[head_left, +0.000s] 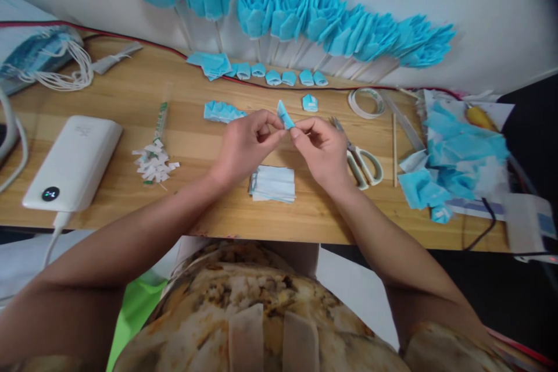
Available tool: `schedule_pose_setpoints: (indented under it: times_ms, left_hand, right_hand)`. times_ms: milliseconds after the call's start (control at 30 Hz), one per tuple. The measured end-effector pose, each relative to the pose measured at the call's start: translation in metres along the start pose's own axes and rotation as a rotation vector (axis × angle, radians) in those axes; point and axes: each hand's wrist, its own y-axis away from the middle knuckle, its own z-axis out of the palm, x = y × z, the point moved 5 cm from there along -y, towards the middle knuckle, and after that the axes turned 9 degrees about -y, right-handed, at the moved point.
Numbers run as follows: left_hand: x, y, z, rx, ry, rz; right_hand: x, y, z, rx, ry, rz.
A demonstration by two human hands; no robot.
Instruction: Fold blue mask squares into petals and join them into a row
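Note:
Between the fingertips of both hands is a small folded piece of blue fabric-like sheet (284, 114), its pointed end sticking up. My left hand (248, 142) pinches it from the left, and my right hand (320, 145) pinches its lower right end. Below the hands lies a stack of pale rectangular pieces (273, 183). A pleated blue strip (223, 111) rests by my left hand, partly covered by it. One small folded blue piece (310, 103) sits just beyond my right hand. Scissors (365, 165) lie beside my right wrist, their blades partly hidden.
Blue flowers on sticks (290, 9) lean against the wall, with small folded blue pieces (273, 77) in front. A tape roll (366, 103) and blue scraps (464, 145) lie right. White paper bits (154, 161) and a white power bank (74, 163) are left. A cable crosses behind.

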Motion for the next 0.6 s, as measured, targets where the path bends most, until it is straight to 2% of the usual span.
schedule_pose_setpoints:
  times_ms: [200,600]
  left_hand:
    - [-0.0012,-0.0007,-0.0003,-0.008,-0.012,-0.010]
    - [-0.0082,-0.0040,0.0045,-0.010,0.057,-0.003]
  right_hand:
    - [-0.0047,0.0008,0.0009,0.000,0.052,-0.101]
    - [0.0008,0.0011,0.0012,0.004,0.107,-0.187]
